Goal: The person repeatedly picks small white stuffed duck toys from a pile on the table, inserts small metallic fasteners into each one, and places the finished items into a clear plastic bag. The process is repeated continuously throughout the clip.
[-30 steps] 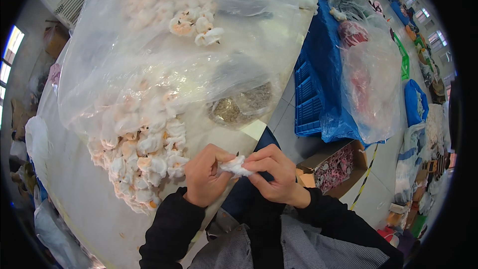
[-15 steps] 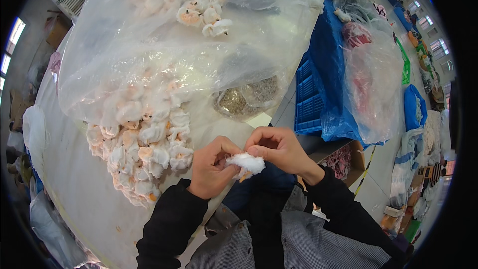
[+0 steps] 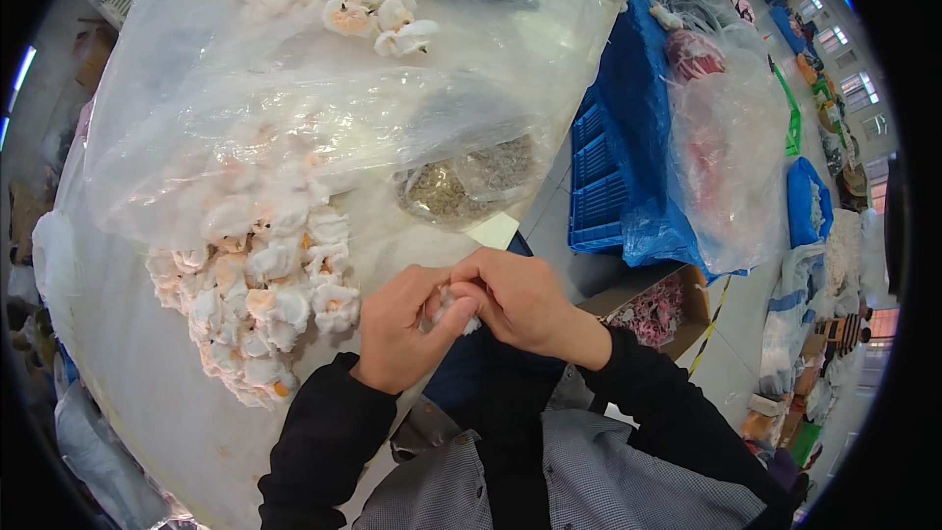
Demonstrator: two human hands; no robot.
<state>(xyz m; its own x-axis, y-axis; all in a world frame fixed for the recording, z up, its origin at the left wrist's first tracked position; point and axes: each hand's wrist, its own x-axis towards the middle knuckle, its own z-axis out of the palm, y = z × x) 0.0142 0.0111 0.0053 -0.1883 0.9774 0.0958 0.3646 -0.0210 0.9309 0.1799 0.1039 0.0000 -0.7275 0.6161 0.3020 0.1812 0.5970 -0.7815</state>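
Observation:
My left hand [image 3: 404, 326] and my right hand [image 3: 520, 302] meet in front of me at the table's edge. Both are closed around one small white fluffy piece [image 3: 457, 314], mostly hidden by the fingers. Left of my hands lies a pile of similar white and peach fluffy pieces [image 3: 255, 304], a few showing an orange bit. Clear plastic sheeting [image 3: 265, 98] covers the far part of this pile. Several more of the pieces [image 3: 378, 18], with dark tips, lie on top of the sheeting farther back.
Beyond my hands a clear bag of small brownish bits [image 3: 466, 182] lies on the pale table [image 3: 177, 412]. To the right stand a blue crate [image 3: 595, 182] with blue plastic and a big clear bag [image 3: 726, 157], and a cardboard box [image 3: 692, 319] of pink shreds.
My hands have come closer together and folded over the white fluffy piece, which showed openly before. The whole view has shifted slightly.

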